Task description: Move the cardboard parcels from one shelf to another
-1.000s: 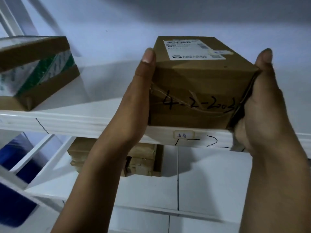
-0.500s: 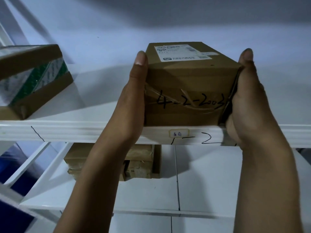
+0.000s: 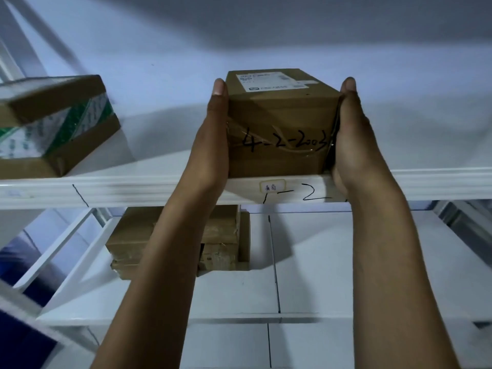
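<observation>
The left hand [image 3: 210, 145] and right hand [image 3: 354, 139] press flat on the 2 sides of a brown box [image 3: 279, 129]. The box sits at the front of the upper white shelf [image 3: 149, 190]

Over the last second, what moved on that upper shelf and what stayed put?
The handwritten parcel has been pushed slightly deeper onto the upper shelf, clamped between the left hand and right hand throughout; neither let go. The green-taped parcel at left and the parcels on the lower shelf stayed put; their apparent drift comes from the camera moving.
</observation>
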